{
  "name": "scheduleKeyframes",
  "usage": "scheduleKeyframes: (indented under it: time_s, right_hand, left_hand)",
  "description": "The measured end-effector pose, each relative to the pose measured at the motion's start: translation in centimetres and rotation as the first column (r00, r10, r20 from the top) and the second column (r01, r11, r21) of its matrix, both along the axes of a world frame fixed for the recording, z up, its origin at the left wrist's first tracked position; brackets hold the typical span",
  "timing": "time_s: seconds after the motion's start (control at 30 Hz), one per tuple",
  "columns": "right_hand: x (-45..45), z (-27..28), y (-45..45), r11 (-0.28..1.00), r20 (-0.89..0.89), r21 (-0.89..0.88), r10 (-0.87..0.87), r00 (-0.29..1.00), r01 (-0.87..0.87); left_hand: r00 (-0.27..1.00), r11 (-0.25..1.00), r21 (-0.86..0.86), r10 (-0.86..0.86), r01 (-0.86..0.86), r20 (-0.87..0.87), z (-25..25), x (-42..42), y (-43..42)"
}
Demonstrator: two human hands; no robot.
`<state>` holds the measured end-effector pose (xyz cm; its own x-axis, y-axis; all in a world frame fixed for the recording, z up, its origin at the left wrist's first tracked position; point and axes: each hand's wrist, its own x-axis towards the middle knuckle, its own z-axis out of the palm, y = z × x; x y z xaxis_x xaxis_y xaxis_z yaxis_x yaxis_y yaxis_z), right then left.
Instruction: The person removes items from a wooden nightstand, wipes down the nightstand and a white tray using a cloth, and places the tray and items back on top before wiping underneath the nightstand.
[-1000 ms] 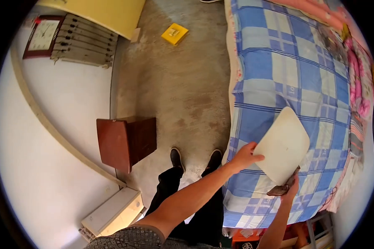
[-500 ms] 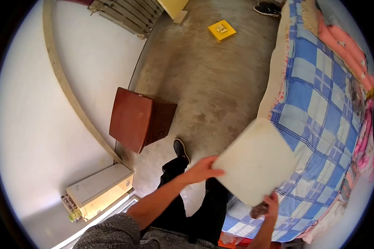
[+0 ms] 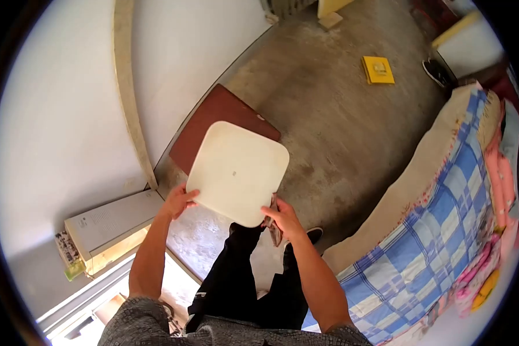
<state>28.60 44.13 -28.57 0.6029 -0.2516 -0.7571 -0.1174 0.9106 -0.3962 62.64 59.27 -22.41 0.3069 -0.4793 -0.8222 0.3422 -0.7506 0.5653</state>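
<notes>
A cream-white square panel [image 3: 239,173] with rounded corners and a small mark at its centre is held out in front of me. My left hand [image 3: 180,202] grips its lower left edge, thumb on top. At its lower right corner, my right hand [image 3: 281,216] pinches the edge and also holds a crumpled brown cloth [image 3: 275,229], which hangs below the panel. Behind the panel, partly covered by it, is a reddish-brown box-like piece of furniture [image 3: 236,112] on the floor.
A bed [image 3: 412,254] with a blue checked cover lies on the right. A yellow square box [image 3: 378,70] and a dark shoe [image 3: 436,73] are on the floor farther off. A white cabinet [image 3: 112,222] stands by the wall at left.
The panel and both hands have moved left, away from over the bed to in front of the brown furniture. The view has turned left, and the bed now appears farther right.
</notes>
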Motion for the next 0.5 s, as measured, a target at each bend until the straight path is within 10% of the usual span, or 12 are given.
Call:
scheduleKeyframes:
  time_s: [0.5]
  right_hand:
    - [14.2,-5.9,1.2,0.961,-0.238,-0.222,0.109,0.965,-0.163]
  left_hand:
    - [0.992,0.996,0.037,0.079,-0.083,0.099,-8.0,12.9,-3.2]
